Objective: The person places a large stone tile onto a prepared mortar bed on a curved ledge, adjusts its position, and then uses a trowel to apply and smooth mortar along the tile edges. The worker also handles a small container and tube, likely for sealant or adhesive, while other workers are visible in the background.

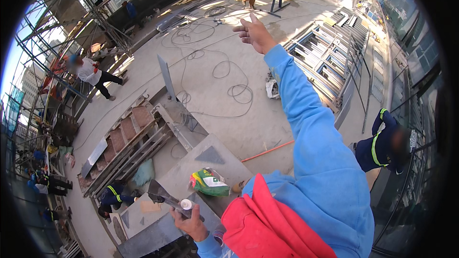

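Low in the head view, my left hand (191, 222) grips a dark tool (162, 196) with a flat part and a white-ended cylinder (186, 204). A green, white and red bag (210, 181) lies just beyond it on a pale slab (186, 162), which has a grey triangular piece (208, 155) on it. My right arm, in a blue sleeve, stretches far forward; my right hand (256, 36) is raised in the air with its fingers apart and nothing in them.
Looped cables (229, 91) and an orange rod (265, 150) lie on the floor. Stacked metal frames (320, 57) are at right, metal framing (124, 148) and scaffolding (43, 33) at left. Several workers stand or bend around, including one at left (95, 76) and one at right (377, 145).
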Demonstrator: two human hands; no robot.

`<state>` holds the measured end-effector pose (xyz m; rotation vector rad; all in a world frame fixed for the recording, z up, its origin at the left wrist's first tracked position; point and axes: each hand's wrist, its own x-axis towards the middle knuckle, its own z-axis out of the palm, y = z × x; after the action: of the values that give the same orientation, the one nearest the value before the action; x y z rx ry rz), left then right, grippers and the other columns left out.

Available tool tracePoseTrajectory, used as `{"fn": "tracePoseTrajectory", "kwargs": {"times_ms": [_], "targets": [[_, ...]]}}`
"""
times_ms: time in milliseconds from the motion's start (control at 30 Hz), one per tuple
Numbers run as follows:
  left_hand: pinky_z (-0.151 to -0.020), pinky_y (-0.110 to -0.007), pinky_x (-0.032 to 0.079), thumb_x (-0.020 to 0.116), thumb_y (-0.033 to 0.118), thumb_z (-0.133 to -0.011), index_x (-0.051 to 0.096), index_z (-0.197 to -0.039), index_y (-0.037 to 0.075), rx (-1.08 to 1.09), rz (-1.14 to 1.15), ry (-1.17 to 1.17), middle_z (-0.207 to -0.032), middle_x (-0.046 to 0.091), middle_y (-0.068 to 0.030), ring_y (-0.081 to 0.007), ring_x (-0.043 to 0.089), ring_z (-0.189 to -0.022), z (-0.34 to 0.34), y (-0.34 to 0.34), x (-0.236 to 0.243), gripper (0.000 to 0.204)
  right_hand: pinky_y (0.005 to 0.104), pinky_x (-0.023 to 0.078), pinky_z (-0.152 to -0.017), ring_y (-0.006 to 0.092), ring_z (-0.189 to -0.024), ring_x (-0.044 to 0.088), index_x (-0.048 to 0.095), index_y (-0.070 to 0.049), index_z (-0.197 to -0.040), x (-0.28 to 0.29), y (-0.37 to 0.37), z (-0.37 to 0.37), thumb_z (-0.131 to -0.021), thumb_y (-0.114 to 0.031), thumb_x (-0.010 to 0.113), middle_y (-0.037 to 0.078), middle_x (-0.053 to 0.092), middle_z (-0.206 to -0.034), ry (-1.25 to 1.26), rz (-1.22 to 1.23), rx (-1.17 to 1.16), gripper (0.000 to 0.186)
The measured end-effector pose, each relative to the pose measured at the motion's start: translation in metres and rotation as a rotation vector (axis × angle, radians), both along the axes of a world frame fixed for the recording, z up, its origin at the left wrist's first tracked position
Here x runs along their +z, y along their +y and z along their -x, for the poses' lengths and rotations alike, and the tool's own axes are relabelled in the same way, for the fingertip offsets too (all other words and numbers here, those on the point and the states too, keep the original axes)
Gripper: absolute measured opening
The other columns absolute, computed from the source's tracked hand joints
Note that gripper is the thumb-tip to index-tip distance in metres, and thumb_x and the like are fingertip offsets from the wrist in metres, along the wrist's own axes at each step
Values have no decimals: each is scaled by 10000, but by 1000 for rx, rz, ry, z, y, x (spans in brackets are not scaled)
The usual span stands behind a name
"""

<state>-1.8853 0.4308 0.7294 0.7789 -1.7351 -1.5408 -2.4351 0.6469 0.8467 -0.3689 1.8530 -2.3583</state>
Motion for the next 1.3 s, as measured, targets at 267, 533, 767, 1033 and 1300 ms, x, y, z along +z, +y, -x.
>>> {"fn": "tracePoseTrajectory", "kwargs": {"times_ms": [267,533,767,1033,1300], "targets": [[-929,-325,477,800,-16,-709,643,-1128,-54,45,-33,-21,-1275,514,-65,-184,587,-1057,1,0,-4,449,300,495,-702,104,-779,564,-34,-103,-1637,-17,6,-7,-1048,-289,564,76,696,-1043,-54,-1,-6,860],[-929,-325,480,805,5,-713,643,-1103,-51,21,-23,-40,-1273,514,-63,-188,586,-1063,5,-2,-4,426,299,492,-693,122,-780,559,-53,-76,-1638,-39,17,-23,-1025,-316,594,109,703,-1058,-77,-26,43,923],[-941,-327,483,798,-4,-717,636,-1114,-50,-1,-56,-54,-1273,516,-69,-188,582,-1083,13,1,1,431,292,488,-661,117,-752,562,-84,-109,-1642,-68,32,-43,-1027,-306,606,111,699,-1048,-196,-31,29,945],[-935,-323,490,790,-34,-722,630,-1143,-53,-19,-38,-66,-1300,499,-68,-184,581,-1090,13,1,2,450,289,483,-649,115,-745,557,-82,-99,-1640,-96,47,-64,-1028,-315,610,113,696,-1045,-246,-49,26,949],[-941,-327,491,798,-33,-721,633,-1159,-59,-27,-68,-27,-1312,495,-74,-189,579,-1110,12,-1,-1,468,280,488,-666,101,-744,558,-34,-107,-1649,-113,45,-83,-1031,-318,609,83,688,-1032,-333,-65,21,916]]}}
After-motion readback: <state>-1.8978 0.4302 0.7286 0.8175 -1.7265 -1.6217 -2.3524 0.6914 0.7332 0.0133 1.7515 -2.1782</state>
